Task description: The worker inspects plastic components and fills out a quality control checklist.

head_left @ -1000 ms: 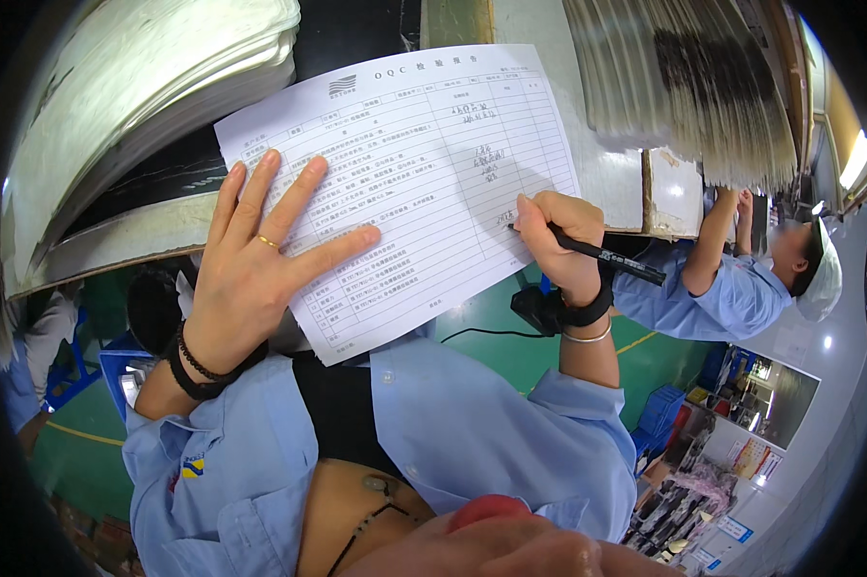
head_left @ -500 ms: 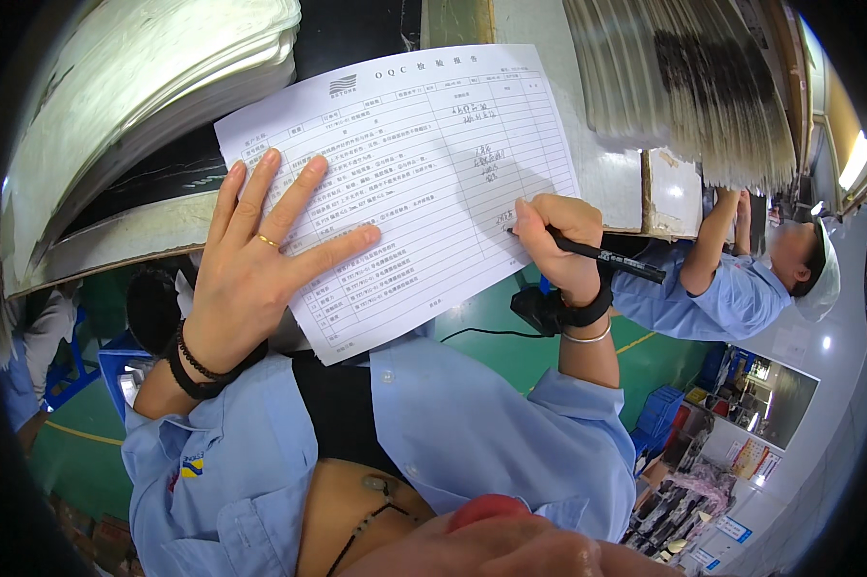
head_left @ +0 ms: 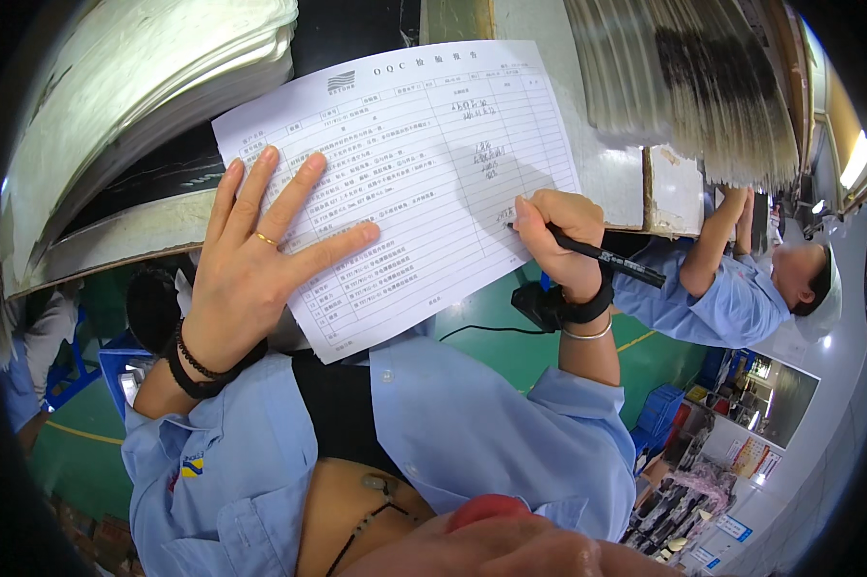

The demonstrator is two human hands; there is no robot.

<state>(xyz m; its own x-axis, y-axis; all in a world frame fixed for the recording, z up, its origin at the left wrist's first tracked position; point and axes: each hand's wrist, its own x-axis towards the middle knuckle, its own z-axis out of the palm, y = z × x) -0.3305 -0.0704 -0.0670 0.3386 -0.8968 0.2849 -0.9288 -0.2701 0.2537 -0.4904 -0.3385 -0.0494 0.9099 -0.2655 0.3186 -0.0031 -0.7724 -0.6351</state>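
Note:
A white printed form [head_left: 404,260] with ruled rows lies tilted across the table edge, its lower part reaching out over the edge. Handwritten entries stand in its right-hand column. My left hand [head_left: 260,240] rests flat on the form's left half, fingers spread, a gold ring on one finger. In my right hand [head_left: 563,240] is a black pen [head_left: 611,258], gripped between thumb and fingers. The pen's tip touches the form near the lowest handwritten entry. A dark strap with a black device [head_left: 539,308] and a bangle sit on my right wrist.
Stacked pale sheets [head_left: 164,87] lie at the far left of the table. Another thick stack of sheets [head_left: 683,87] stands at the far right. Beyond it, a person in a blue shirt [head_left: 722,279] works at the table. Blue crates [head_left: 659,413] stand at the lower right.
My right hand and the pen tip have shifted very slightly, with a little more writing at the lowest entry. The form has crept marginally upward; my left hand stays on it.

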